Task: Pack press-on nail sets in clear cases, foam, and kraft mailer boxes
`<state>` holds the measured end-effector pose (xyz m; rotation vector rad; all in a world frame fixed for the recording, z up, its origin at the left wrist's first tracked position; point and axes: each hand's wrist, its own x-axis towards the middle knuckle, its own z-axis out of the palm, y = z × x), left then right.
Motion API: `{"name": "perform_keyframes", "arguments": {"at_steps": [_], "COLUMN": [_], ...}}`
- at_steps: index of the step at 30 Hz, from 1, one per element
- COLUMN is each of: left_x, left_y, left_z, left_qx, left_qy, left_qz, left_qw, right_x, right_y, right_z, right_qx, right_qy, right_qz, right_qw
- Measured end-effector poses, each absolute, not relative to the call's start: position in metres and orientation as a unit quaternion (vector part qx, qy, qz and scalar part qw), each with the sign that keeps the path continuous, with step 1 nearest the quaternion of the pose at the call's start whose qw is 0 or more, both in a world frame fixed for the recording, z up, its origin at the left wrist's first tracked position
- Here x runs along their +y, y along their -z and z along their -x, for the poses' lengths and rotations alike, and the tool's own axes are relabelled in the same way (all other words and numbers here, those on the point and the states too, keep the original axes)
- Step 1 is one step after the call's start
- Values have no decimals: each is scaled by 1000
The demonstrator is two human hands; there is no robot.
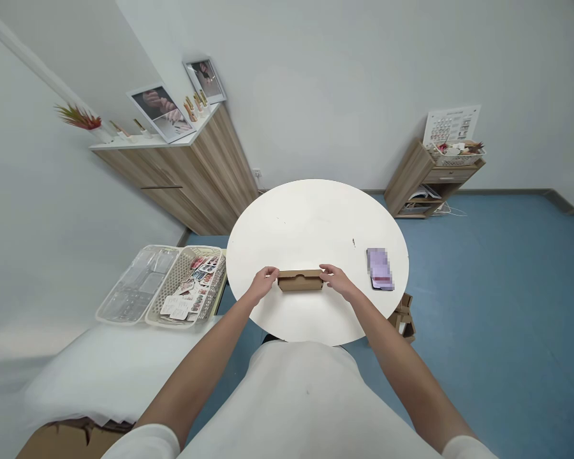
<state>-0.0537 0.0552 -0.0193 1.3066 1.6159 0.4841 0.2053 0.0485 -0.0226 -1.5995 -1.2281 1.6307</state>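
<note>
On the round white table a small long brown cardboard box rests near the front edge, between my hands. My left hand has its fingers closed at the box's left end. At the right end, my right hand grips the upper corner with its fingers. A notch shows in the middle of the box's upper edge. What lies inside the box cannot be seen. To the right lies a phone with a blurred purple screen, and a tiny dark object is behind it.
Left of the table is a white basket with printed cards, beside a clear plastic lid. Brown boxes stand low at the table's right edge. Behind are a wooden cabinet and a small shelf.
</note>
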Motion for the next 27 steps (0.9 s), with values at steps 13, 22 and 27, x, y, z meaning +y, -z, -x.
{"name": "perform_keyframes", "arguments": {"at_steps": [13, 22, 27], "left_x": [39, 37, 12], "left_y": [31, 36, 59], "left_z": [45, 50, 60], "left_qx": [628, 592, 533], "left_qy": [-163, -150, -219], "left_qz": [-530, -527, -597], "left_qw": [546, 591, 558], "right_x": [30, 7, -30], "right_y": [40, 52, 68], "right_z": [-185, -172, -160], "right_qx": [-393, -391, -388], "right_qy": [-627, -551, -494], "right_qz": [626, 643, 648], "right_qw": [246, 361, 430]}}
